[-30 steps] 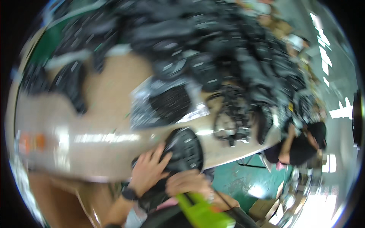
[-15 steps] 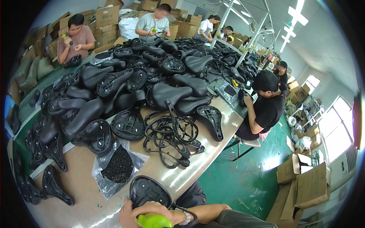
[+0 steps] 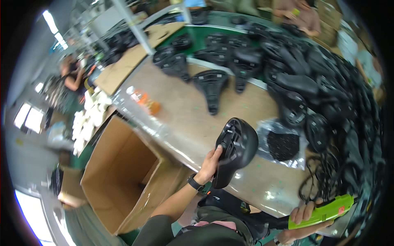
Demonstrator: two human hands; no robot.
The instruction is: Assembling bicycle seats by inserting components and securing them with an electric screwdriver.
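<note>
- Above the near edge of the tan, glossy-topped bench [image 3: 172,119], gripping with the left hand [image 3: 210,163] a black, pear-shaped bicycle saddle [image 3: 246,141] by its left edge, with the ribbed underside facing left and the smooth cover facing right.
- Along the saddle's long axis, pointing mostly away from the body, with the broad end far and the narrow nose near (tilted a little to the right).
- At lower right, well apart from the left hand, closing the fingers of the right hand [image 3: 303,212] around a lime-green, elongated hand tool [image 3: 326,210], with its length running roughly left to right.
- From the right hand to the saddle: ahead and to the left, across a clear gap; nearest to the saddle, the left hand, already in contact.
- Left of the saddle, beside the bench, a large, open-topped brown cardboard box [image 3: 119,172], with inner walls in view (cannot tell what lies in its hidden corner).
- Just right of the saddle, a clear plastic bag [image 3: 262,152], spread flat and holding small black pieces [image 3: 283,145].
- Farther left on the bench, a transparent bottle with orange contents [image 3: 143,101], blurred.
- Beyond, to the right, heaped black saddles [image 3: 297,86].
</note>
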